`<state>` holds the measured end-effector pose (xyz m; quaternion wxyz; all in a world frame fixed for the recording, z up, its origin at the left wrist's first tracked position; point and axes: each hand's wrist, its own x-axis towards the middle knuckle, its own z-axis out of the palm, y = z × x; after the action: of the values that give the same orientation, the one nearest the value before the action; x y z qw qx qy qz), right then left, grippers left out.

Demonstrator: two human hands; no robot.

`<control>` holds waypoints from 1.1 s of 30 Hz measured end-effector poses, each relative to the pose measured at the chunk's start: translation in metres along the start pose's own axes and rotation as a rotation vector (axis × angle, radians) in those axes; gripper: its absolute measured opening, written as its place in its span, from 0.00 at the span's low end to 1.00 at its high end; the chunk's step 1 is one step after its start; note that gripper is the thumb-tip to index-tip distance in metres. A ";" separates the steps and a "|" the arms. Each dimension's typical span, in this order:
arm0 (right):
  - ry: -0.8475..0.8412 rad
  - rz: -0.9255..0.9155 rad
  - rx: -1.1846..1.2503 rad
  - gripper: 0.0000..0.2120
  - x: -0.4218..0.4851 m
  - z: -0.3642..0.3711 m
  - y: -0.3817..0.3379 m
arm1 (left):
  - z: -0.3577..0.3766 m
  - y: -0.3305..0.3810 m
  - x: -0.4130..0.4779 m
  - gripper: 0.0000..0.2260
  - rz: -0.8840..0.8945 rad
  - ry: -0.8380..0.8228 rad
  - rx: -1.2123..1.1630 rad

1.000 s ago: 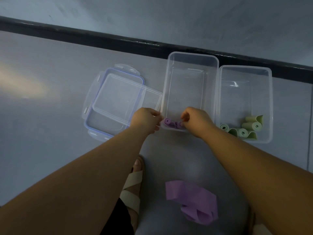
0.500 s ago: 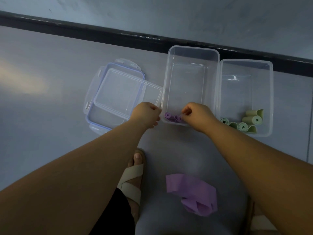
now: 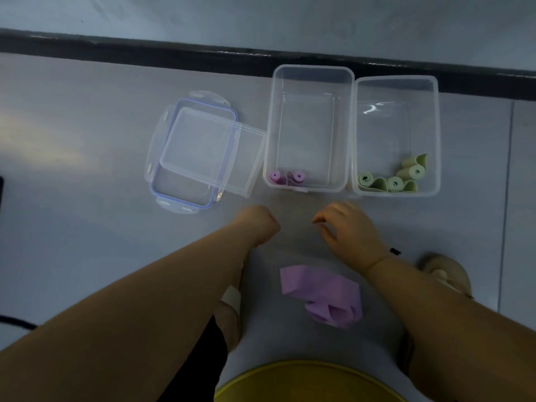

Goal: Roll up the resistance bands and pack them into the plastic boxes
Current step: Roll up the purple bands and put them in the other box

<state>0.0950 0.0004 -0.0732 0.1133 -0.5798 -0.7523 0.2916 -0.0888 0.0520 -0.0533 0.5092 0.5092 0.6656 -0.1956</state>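
The person wears beige strap sandals [image 3: 443,274], a yellow garment [image 3: 307,381] and black cloth [image 3: 203,358].

The left forearm [image 3: 139,309] and right forearm [image 3: 452,314] reach forward from the lower corners and draw toward each other. The left hand [image 3: 259,225] is back-up, its fingers tucked under into a fist that holds nothing. The right hand [image 3: 349,229] hangs well apart from it, its fingers [image 3: 322,218] loosely curled and bare, thumb near the forefinger.
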 end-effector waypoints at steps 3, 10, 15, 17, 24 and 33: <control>-0.262 0.215 0.049 0.09 -0.027 0.011 0.005 | 0.022 0.000 -0.007 0.17 0.049 -0.059 0.217; -0.613 0.585 -0.149 0.26 -0.077 0.039 0.015 | 0.093 -0.020 -0.005 0.29 -0.009 -0.076 0.292; -0.563 0.640 -0.072 0.10 -0.090 0.047 0.024 | 0.109 -0.027 0.005 0.18 -0.040 0.000 0.234; -0.538 0.666 0.052 0.08 -0.087 0.047 0.026 | 0.107 -0.027 0.008 0.13 -0.043 0.016 0.251; -0.424 0.615 0.444 0.10 -0.054 0.023 0.012 | 0.084 -0.013 0.004 0.15 0.171 0.004 0.092; -0.413 0.433 0.517 0.09 -0.026 -0.041 -0.028 | 0.009 0.019 -0.039 0.10 0.330 -0.272 0.115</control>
<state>0.1013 -0.0161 -0.0202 0.0379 -0.6067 -0.5211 0.5991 -0.0694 0.0340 -0.0175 0.5897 0.6084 0.4862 -0.2139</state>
